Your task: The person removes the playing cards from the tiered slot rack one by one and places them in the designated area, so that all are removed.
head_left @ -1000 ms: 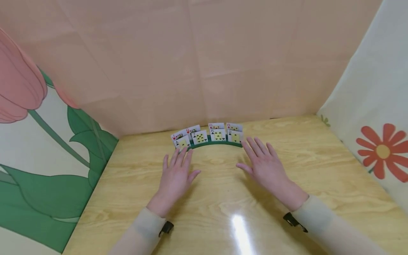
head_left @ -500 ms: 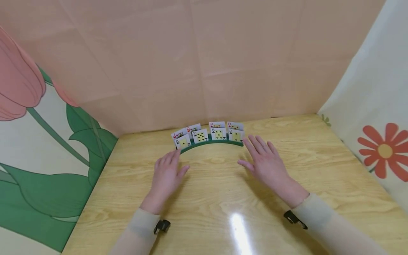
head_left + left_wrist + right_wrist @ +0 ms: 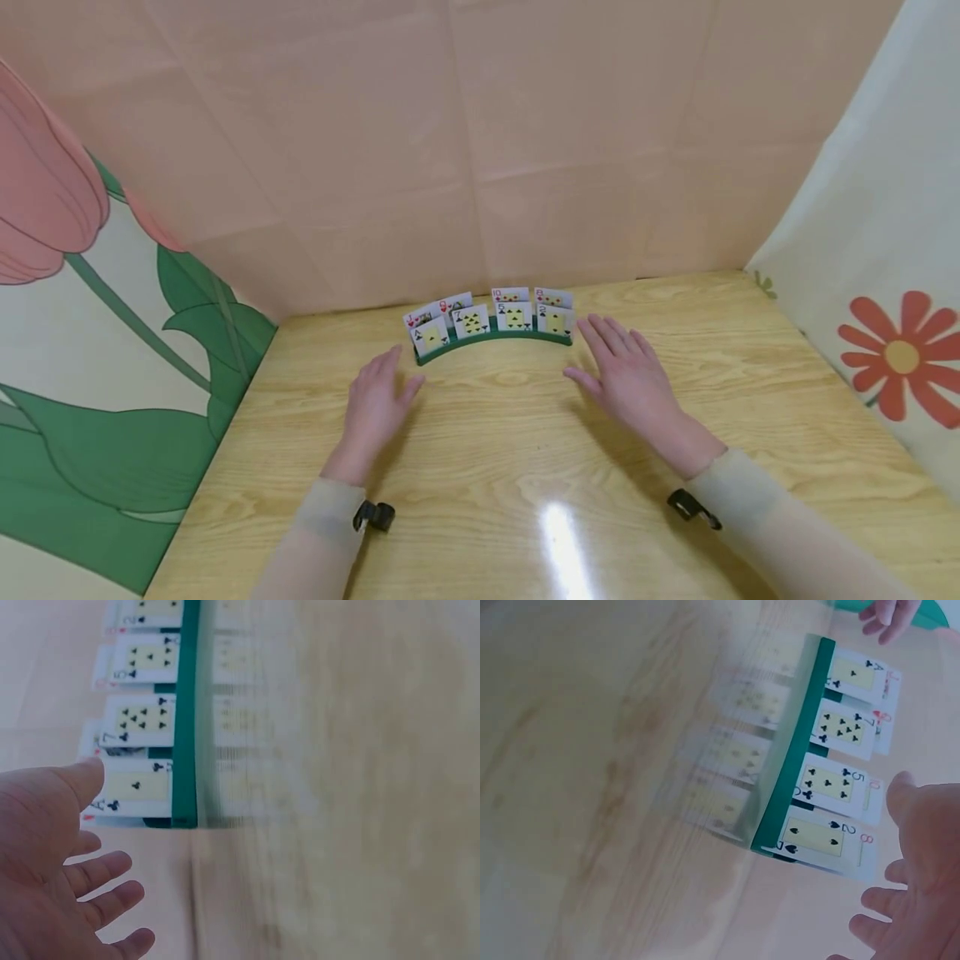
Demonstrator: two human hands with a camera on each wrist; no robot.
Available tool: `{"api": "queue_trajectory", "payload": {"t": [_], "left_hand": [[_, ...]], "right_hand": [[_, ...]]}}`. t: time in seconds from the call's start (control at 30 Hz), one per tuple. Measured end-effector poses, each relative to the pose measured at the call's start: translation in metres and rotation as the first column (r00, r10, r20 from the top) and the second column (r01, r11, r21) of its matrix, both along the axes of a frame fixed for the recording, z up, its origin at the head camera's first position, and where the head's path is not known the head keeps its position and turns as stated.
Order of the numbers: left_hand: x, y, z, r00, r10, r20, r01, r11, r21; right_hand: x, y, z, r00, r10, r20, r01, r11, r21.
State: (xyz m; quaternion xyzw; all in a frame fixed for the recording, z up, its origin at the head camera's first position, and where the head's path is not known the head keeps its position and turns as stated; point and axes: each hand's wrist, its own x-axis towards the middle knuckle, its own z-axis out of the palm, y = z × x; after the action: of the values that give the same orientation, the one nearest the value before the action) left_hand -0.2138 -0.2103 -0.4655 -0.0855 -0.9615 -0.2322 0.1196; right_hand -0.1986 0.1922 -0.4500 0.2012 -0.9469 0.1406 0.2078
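A: Where is the curved green card holder (image 3: 185, 735)?

B: Near the middle of the head view, on the pale wooden desk (image 3: 487, 467). Its long way runs left to right, and its middle bows toward the top of the frame.

A: What's in it?

B: White playing cards (image 3: 514, 316) in two rows, standing up.

A: Which hand is nearer?

B: They look about the same. The left hand (image 3: 375, 408) is just beside the left end, and the right hand (image 3: 637, 375) is just beside the right end.

A: Does either grip hold anything?

B: No. On both, the thumb sticks out away from the fingers.

A: Where's the room?

B: The desk's back edge and the pink cloth wall (image 3: 570, 150) are close behind. I think there's more room toward the bottom.
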Motion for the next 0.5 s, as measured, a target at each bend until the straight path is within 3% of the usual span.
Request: {"api": "queue_trajectory", "payload": {"t": [0.27,0.5], "left_hand": [[-0.018,-0.007,-0.003,0.992,0.067,0.110,-0.078,0.992,0.097],[-0.032,-0.009,-0.008,0.985,0.060,0.162,-0.084,0.986,0.146]], "right_hand": [[-0.009,0.002,0.000,1.000,-0.002,-0.003,0.002,1.000,-0.030],[-0.012,0.002,0.004,1.000,0.004,-0.005,-0.004,0.998,-0.065]]}}
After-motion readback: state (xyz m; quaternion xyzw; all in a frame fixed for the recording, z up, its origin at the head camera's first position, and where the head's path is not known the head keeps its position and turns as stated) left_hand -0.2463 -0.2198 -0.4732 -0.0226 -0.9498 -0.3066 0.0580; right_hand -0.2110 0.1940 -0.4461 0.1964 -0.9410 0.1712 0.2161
